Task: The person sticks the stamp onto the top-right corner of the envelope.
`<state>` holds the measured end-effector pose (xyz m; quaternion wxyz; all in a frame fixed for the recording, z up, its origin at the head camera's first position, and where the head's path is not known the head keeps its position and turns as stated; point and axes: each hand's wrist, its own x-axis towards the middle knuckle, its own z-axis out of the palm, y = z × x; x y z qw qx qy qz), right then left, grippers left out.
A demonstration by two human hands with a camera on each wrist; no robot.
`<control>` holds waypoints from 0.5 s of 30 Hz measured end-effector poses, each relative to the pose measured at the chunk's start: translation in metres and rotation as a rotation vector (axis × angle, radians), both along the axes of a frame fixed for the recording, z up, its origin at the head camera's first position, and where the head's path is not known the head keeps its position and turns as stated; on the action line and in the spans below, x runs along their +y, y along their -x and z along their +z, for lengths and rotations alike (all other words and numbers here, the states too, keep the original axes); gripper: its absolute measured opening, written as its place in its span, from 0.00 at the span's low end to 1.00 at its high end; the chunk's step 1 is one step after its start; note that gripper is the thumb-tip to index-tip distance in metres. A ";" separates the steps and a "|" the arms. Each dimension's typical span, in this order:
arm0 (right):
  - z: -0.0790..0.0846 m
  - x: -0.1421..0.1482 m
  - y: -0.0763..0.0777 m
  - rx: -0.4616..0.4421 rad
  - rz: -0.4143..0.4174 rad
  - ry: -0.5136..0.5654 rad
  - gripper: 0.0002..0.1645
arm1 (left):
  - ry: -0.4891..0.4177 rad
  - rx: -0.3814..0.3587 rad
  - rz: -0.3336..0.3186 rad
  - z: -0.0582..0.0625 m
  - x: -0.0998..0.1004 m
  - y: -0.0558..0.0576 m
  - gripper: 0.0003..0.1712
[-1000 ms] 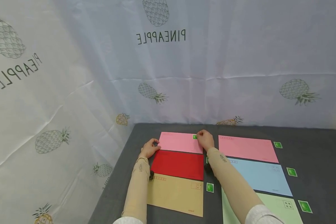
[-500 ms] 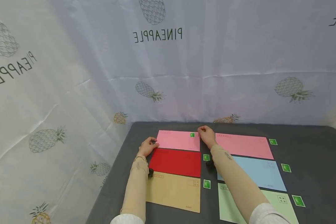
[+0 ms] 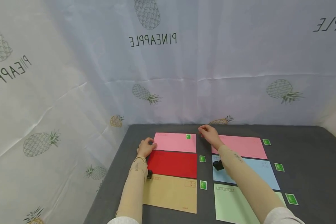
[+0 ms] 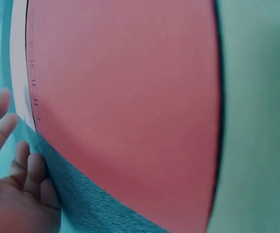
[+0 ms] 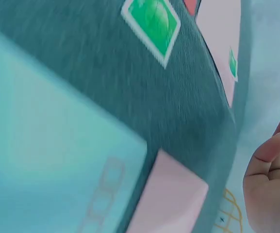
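My left hand rests at the left edge of the left pink envelope, thumb near its lower left corner. In the left wrist view its fingers are relaxed, beside the red envelope. A green stamp lies on the pink envelope's upper right corner. My right hand hovers over the gap between the two pink envelopes. Its fingers are loosely curled, the thumb near the index finger, and nothing shows between them. The right pink envelope is partly hidden by the right wrist.
Below lie a tan envelope, a blue envelope and a light green envelope. Loose green stamps lie to the right of envelopes in both columns. A pineapple-print curtain hangs behind the dark table.
My right hand has let go of the green stamp on the left pink envelope and moved right, away from it. My left hand stays at that envelope's left edge. The head view has shifted slightly.
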<state>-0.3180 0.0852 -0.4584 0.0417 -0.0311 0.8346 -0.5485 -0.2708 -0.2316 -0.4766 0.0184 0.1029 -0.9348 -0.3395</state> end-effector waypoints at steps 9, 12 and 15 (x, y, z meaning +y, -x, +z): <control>0.012 0.031 -0.008 0.008 0.071 0.019 0.32 | -0.001 0.207 -0.068 0.011 0.033 0.003 0.13; 0.012 0.043 -0.011 0.018 0.076 0.006 0.35 | -0.042 0.235 -0.150 0.013 0.055 0.007 0.13; 0.010 0.054 -0.013 0.021 0.085 -0.028 0.37 | -0.106 0.232 -0.234 0.015 0.079 0.010 0.15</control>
